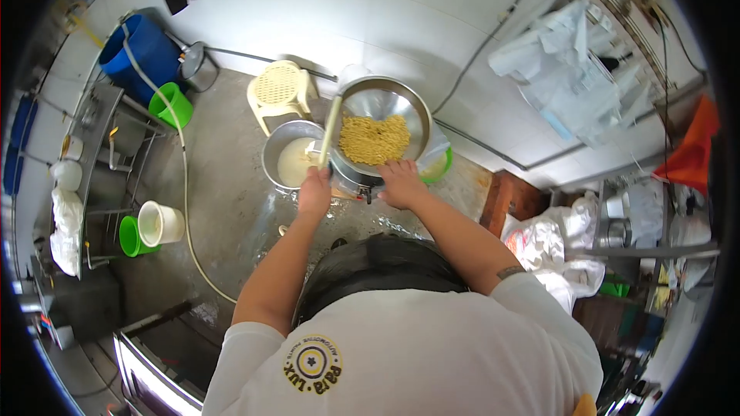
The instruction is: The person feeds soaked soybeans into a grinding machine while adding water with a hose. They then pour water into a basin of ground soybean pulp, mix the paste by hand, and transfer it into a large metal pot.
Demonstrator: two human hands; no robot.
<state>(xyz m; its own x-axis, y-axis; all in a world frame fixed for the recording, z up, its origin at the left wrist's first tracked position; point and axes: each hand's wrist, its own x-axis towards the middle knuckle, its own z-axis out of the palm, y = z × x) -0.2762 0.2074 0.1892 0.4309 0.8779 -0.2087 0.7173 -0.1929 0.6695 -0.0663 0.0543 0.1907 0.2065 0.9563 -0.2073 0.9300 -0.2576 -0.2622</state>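
Yellow, bean-like grains (375, 139) lie heaped in a wide, round, shiny metal bowl (397, 102), directly ahead of the two hands and spread over its lower half. The right hand (399, 183) rests on the bowl's near rim, fingers apart and flat, tips just beside the grains. The left hand (314, 192) is lower and to the left, outside the bowl, at the near end of a long, cream-coloured bar (331, 131) standing along the bowl's left edge; whether its fingers close around the bar, I cannot tell. Just beyond that hand, a round grey metal pot (269, 156) holds cloudy, whitish liquid (294, 166). Behind the pot stands a cream plastic stool (277, 85).
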